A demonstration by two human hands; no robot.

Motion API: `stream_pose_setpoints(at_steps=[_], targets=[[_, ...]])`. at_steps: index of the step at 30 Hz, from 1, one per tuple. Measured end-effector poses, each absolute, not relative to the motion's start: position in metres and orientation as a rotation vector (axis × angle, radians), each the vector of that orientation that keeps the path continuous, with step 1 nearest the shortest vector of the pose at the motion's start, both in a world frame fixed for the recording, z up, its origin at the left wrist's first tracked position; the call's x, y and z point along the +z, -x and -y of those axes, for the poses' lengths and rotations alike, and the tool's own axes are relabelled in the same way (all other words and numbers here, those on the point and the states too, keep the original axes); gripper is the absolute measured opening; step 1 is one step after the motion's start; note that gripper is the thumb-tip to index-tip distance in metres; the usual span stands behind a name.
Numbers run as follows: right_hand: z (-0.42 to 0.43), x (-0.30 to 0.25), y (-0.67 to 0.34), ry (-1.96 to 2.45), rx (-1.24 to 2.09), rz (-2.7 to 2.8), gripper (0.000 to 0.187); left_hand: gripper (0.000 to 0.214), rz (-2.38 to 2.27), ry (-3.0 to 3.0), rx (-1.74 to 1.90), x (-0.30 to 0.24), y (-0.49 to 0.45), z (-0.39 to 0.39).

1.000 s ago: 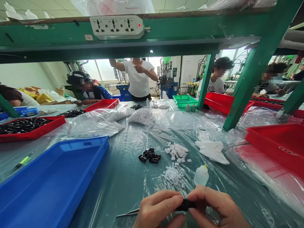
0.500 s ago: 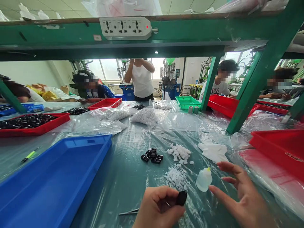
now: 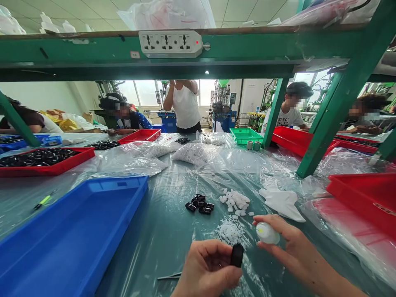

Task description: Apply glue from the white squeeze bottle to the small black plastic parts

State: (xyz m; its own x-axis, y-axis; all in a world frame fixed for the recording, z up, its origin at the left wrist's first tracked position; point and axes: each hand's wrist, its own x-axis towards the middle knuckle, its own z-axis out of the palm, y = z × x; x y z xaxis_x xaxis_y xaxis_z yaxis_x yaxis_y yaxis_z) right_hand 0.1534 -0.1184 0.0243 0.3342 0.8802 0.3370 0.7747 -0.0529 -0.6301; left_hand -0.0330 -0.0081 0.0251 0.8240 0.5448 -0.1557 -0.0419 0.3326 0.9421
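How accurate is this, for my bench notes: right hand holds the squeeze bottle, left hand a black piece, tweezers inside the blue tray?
The tweezers are not inside the blue tray: they lie on the plastic sheeting by the left hand, as the head view shows. The right hand's squeeze bottle and the left hand's black piece stand.

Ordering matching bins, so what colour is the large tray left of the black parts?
The large plastic tray is bright blue, clearest in the head view.
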Motion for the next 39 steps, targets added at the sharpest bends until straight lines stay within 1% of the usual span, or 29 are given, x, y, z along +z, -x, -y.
stream_pose_setpoints(at_steps=[2, 5, 7, 12, 15, 18, 31, 39], targets=[[0.119, 0.033, -0.154, 1.786, -0.056, 1.605, 0.031, 0.029, -0.474, -1.155, 0.377, 0.026, 0.033, 0.008], [0.12, 0.042, -0.156, 1.72, -0.407, 1.767, 0.043, 0.029, -0.463, -1.134, 0.343, 0.027, 0.034, 0.008], [0.12, 0.046, -0.158, 1.73, -0.589, 1.833, 0.045, 0.028, -0.444, -1.129, 0.332, 0.027, 0.034, 0.008], [0.121, 0.052, -0.158, 1.768, -0.775, 1.92, 0.051, 0.029, -0.413, -1.136, 0.32, 0.027, 0.034, 0.008], [0.121, 0.056, -0.156, 1.744, -0.872, 1.88, 0.05, 0.031, -0.411, -1.129, 0.307, 0.028, 0.034, 0.008], [0.122, 0.058, -0.155, 1.726, -0.93, 1.905, 0.047, 0.03, -0.391, -1.101, 0.315, 0.029, 0.034, 0.008], [0.129, 0.065, -0.159, 1.735, -0.99, 2.058, 0.032, 0.03, -0.401, -1.128, 0.293, 0.029, 0.035, 0.009], [0.13, 0.075, -0.148, 1.644, -0.959, 2.068, 0.037, 0.022, -0.344, -1.149, 0.264, 0.029, 0.036, 0.007]])
